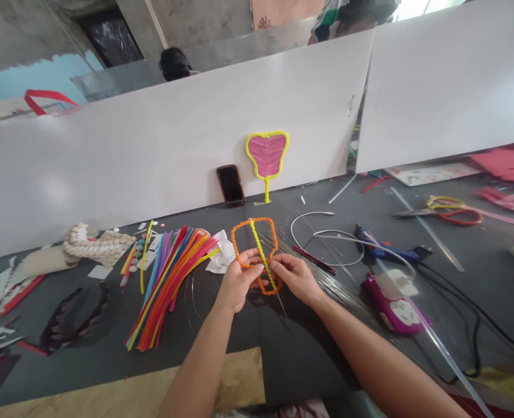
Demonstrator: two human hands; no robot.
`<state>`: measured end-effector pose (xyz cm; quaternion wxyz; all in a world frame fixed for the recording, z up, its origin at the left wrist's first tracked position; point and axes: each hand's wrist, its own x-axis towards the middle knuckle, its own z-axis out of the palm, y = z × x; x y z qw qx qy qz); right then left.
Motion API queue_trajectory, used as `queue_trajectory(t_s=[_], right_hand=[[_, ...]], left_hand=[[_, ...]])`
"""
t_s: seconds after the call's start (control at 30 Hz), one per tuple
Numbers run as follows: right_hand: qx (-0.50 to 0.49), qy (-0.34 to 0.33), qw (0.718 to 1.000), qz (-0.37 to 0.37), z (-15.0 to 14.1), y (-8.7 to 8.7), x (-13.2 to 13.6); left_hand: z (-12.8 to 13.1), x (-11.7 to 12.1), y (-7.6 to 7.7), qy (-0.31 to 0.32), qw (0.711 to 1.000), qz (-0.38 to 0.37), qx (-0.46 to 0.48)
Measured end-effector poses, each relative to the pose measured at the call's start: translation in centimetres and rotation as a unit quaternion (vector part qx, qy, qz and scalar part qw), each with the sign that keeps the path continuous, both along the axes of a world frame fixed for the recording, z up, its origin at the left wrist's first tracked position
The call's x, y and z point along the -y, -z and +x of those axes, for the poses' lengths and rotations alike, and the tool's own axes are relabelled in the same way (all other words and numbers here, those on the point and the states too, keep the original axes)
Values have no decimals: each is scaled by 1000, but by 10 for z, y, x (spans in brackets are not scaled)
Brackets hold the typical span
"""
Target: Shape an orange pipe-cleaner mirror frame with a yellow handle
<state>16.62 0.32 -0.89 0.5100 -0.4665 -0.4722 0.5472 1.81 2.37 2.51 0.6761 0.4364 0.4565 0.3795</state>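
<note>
Between my hands is an orange pipe-cleaner frame (275,235), bent into a closed, pinched-in outline. A yellow twisted stem (257,241) crosses it lengthwise, with a bare wire end (281,305) sticking out below. My left hand (238,281) is closed on the frame's left side, thumb near the stem. My right hand (298,277) pinches the frame's right side at its narrow part. Behind them, a pink fan-like shape (268,155) with a yellow pipe-cleaner edge and stem leans upright against the white board.
A bundle of coloured pipe cleaners (169,284) lies left, near a crumpled tissue (222,254). A phone (230,184) leans on the white board (152,139). Rightward are metal wires (339,290), a blue glue gun (387,251), a purple power socket (394,307) and scissors (450,210).
</note>
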Motion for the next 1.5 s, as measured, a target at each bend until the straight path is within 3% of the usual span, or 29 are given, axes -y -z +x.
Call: queue_trajectory(t_s=[0.23,0.47,0.7,1.07,1.2,1.4,1.5], right_hand=[[14,41,999,-17,-2,4,-2],[-52,57,996,-49,-4,2,-1],[-140,15,984,-108,-1,4,-3],[-151,-36,983,-95,5,9,-5],[-203,-15,973,-105,6,6,-6],[-254,6,963,-93,13,0,-6],[-247,8,966,-82,17,-2,-8]], left_hand=[[2,0,2,-33,999,-21,28],[7,2,6,-45,991,-68,107],[15,4,11,-94,995,-32,23],[10,0,19,-127,992,-2,-16],[9,-1,18,-104,994,-8,25],[11,6,21,38,989,-127,64],[14,10,21,38,988,-131,75]])
